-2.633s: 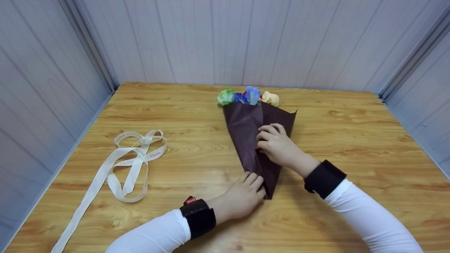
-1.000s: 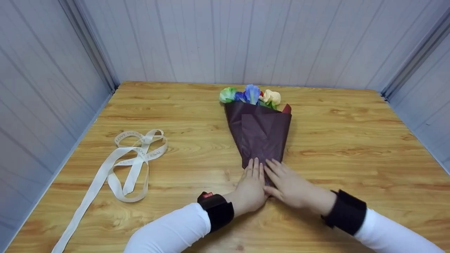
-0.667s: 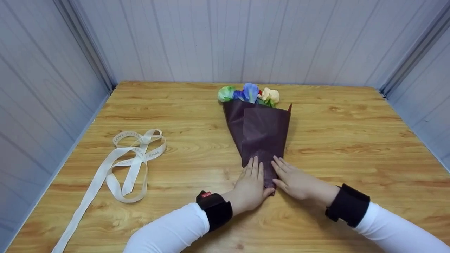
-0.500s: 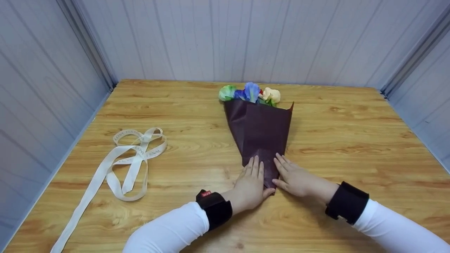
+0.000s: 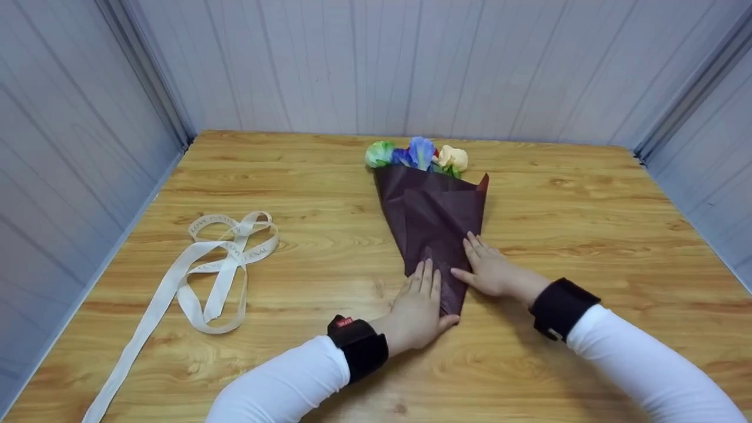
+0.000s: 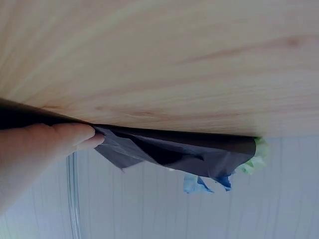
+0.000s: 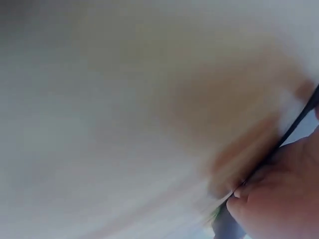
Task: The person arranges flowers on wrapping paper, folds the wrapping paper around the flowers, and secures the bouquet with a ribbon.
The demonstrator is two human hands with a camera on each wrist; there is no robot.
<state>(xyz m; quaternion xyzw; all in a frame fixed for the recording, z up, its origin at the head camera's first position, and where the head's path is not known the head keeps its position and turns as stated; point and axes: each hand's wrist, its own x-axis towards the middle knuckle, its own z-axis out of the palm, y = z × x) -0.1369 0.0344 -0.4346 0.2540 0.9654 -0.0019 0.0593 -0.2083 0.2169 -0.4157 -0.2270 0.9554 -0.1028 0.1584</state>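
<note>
A bouquet lies on the wooden table, wrapped in dark maroon paper [image 5: 437, 217] that narrows toward me. Out of its far end stick a green flower [image 5: 379, 154], blue ones [image 5: 421, 153] and a cream flower [image 5: 453, 158], with a bit of red between. My left hand [image 5: 418, 305] rests flat with straight fingers on the narrow end, its thumb across the tip. My right hand [image 5: 492, 270] lies along the paper's right edge, fingers extended and thumb on top of the wrap. In the left wrist view the paper's overlapping flap [image 6: 119, 154] lifts up loosely.
A white printed ribbon [image 5: 235, 252] lies in loose loops on the left, one tail running to the near edge. Pale panelled walls [image 5: 388, 64] close in the wooden table [image 5: 317, 194] at the back and sides.
The right side of the paper has been folded over the left. My right hand has just slid farther up the right edge; the left hand stays flat at the narrow end.
</note>
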